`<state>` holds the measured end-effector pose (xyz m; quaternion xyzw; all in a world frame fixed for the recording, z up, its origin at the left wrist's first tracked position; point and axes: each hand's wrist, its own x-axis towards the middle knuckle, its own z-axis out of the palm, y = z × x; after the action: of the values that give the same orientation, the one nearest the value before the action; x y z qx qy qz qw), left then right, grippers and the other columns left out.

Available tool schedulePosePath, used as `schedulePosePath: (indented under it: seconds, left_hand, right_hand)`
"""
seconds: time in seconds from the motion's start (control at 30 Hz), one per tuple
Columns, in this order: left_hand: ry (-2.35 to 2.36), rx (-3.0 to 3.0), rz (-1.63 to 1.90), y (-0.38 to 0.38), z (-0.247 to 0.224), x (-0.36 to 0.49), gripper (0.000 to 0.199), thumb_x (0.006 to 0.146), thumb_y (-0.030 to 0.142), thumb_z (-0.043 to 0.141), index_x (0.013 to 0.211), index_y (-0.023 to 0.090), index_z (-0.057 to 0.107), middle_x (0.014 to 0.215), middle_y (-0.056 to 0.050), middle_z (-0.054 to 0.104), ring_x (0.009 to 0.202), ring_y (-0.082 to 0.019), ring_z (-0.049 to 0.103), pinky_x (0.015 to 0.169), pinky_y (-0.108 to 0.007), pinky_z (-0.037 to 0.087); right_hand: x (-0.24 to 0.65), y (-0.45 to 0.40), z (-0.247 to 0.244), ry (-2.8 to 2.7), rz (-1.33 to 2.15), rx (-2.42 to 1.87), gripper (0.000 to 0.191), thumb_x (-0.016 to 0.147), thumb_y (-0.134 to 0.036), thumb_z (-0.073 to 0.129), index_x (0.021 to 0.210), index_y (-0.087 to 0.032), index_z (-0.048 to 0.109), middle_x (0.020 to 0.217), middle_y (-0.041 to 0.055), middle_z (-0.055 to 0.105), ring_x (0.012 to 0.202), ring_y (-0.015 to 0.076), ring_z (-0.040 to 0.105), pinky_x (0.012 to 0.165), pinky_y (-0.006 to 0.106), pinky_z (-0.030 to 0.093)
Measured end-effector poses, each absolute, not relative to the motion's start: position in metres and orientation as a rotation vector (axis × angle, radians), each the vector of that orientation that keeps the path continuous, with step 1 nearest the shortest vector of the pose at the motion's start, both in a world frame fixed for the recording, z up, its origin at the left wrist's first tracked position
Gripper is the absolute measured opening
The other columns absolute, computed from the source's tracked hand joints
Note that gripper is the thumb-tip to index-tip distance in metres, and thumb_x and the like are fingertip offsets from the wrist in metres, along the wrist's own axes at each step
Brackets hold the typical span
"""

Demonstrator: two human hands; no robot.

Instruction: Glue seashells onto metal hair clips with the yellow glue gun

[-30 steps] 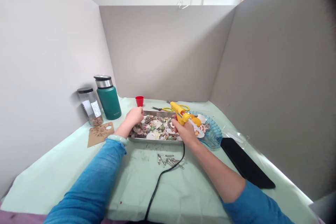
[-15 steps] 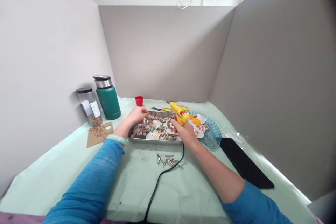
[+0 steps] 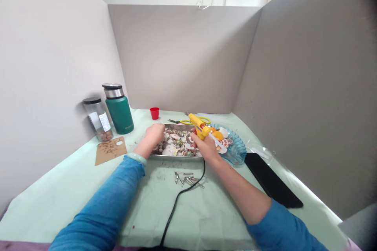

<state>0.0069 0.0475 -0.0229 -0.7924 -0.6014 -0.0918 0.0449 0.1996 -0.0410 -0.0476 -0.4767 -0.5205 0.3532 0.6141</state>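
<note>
So the right hand (image 3: 204, 146) has its fingers wrapped snugly round the grip of a yellow hot glue gun (image 3: 198, 125), with a clear glue stick (image 3: 216, 143) poking out the back, to the right of those fingers. The left hand (image 3: 155, 133) is over the left end of a metal tray (image 3: 176, 158), fingers curled in and pointing down. Can't tell if they've got hold of anything, the back of the hand hides that.

The tray is full of mixed seashells (image 3: 173, 141), filling the space between both sets of fingers. Just right of the right fingers there's a blue scalloped glass plate (image 3: 239, 151) with more shells on it, orange and white ones included. Yellow-handled scissors (image 3: 185, 122) lie beyond the fingers, and a little red cup (image 3: 154, 113) stands just past the left ones. Nearer the camera than either set of fingers is a small pile of metal clips (image 3: 188, 179), with the black cord (image 3: 176, 200) running by it. Way off left of the left fingers: a green bottle (image 3: 119, 115).
</note>
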Motion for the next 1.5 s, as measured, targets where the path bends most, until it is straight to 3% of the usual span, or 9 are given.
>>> schedulePosePath:
  seconds: [0.3,0.47,0.63,0.77,0.87,1.13,1.3,1.4,1.5]
  left_hand:
    - [-1.296,-2.871,-0.200,0.023,-0.024,0.042,0.028,0.071,0.035,0.065,0.097,0.024,0.069,0.099,-0.006,0.066,0.086,-0.020,0.062,0.074,-0.025,0.045]
    - [-1.527,-2.617,-0.259,0.031,-0.032,0.036,0.024,0.080,0.019,0.050,0.094,0.016,0.069,0.097,-0.015,0.064,0.087,-0.026,0.063,0.075,-0.033,0.046]
    - [-1.644,-2.501,-0.338,0.034,-0.022,0.027,0.024,0.078,0.023,0.053,0.095,0.023,0.069,0.099,-0.009,0.068,0.091,-0.023,0.062,0.076,-0.028,0.045]
    - [-1.337,-2.966,-0.249,0.018,-0.019,0.045,0.019,0.075,0.032,0.058,0.087,0.024,0.071,0.087,-0.002,0.072,0.080,-0.018,0.063,0.069,-0.023,0.044]
    - [-1.219,-3.091,-0.109,0.007,-0.023,0.059,0.026,0.069,0.035,0.065,0.091,0.023,0.070,0.085,-0.004,0.072,0.073,-0.018,0.063,0.064,-0.024,0.043]
    - [-1.718,-2.474,-0.199,0.024,-0.021,0.042,0.027,0.079,0.021,0.048,0.094,0.022,0.070,0.095,-0.011,0.070,0.086,-0.022,0.064,0.072,-0.028,0.045]
    - [-1.489,-2.775,-0.138,0.021,-0.017,0.040,0.025,0.076,0.027,0.053,0.094,0.027,0.070,0.093,-0.003,0.071,0.085,-0.019,0.063,0.071,-0.025,0.045]
    - [-1.403,-2.756,-0.028,0.019,-0.021,0.044,0.027,0.073,0.026,0.057,0.096,0.026,0.070,0.095,-0.006,0.071,0.089,-0.022,0.063,0.073,-0.027,0.046]
    - [-1.520,-2.537,-0.169,0.023,-0.022,0.040,0.031,0.078,0.023,0.051,0.103,0.024,0.069,0.103,-0.009,0.069,0.093,-0.024,0.063,0.073,-0.029,0.047]
  right_hand:
    - [0.200,-0.041,-0.047,-1.214,0.806,-1.102,0.034,0.069,-0.040,0.061,0.095,-0.017,0.059,0.062,-0.0041,0.053,0.046,0.0098,0.047,0.047,0.023,0.043]
    - [0.199,-0.042,-0.047,-1.190,0.808,-1.114,0.035,0.068,-0.039,0.062,0.095,-0.016,0.060,0.064,-0.0027,0.053,0.048,0.0100,0.048,0.048,0.023,0.045]
    - [0.200,-0.041,-0.049,-1.214,0.781,-1.111,0.034,0.069,-0.038,0.062,0.096,-0.017,0.060,0.066,-0.0027,0.054,0.049,0.0099,0.049,0.049,0.023,0.046]
    - [0.201,-0.038,-0.051,-1.217,0.793,-1.089,0.033,0.071,-0.038,0.061,0.096,-0.017,0.059,0.065,-0.0030,0.054,0.047,0.0097,0.049,0.047,0.023,0.044]
    - [0.201,-0.036,-0.052,-1.223,0.780,-1.080,0.031,0.071,-0.037,0.061,0.094,-0.016,0.059,0.060,-0.0043,0.053,0.045,0.0092,0.047,0.046,0.022,0.042]
    - [0.201,-0.036,-0.053,-1.211,0.784,-1.100,0.028,0.072,-0.035,0.061,0.094,-0.018,0.059,0.060,-0.0044,0.053,0.044,0.0093,0.048,0.046,0.022,0.041]
    - [0.201,-0.034,-0.055,-1.223,0.780,-1.088,0.028,0.073,-0.036,0.060,0.095,-0.018,0.058,0.059,-0.0045,0.052,0.045,0.0096,0.047,0.045,0.023,0.041]
    - [0.201,-0.033,-0.056,-1.226,0.790,-1.069,0.029,0.073,-0.036,0.060,0.096,-0.018,0.058,0.059,-0.0050,0.051,0.044,0.0095,0.047,0.045,0.023,0.040]
    - [0.202,-0.033,-0.057,-1.210,0.809,-1.079,0.029,0.073,-0.036,0.061,0.095,-0.018,0.058,0.059,-0.0049,0.051,0.045,0.0092,0.046,0.045,0.023,0.040]
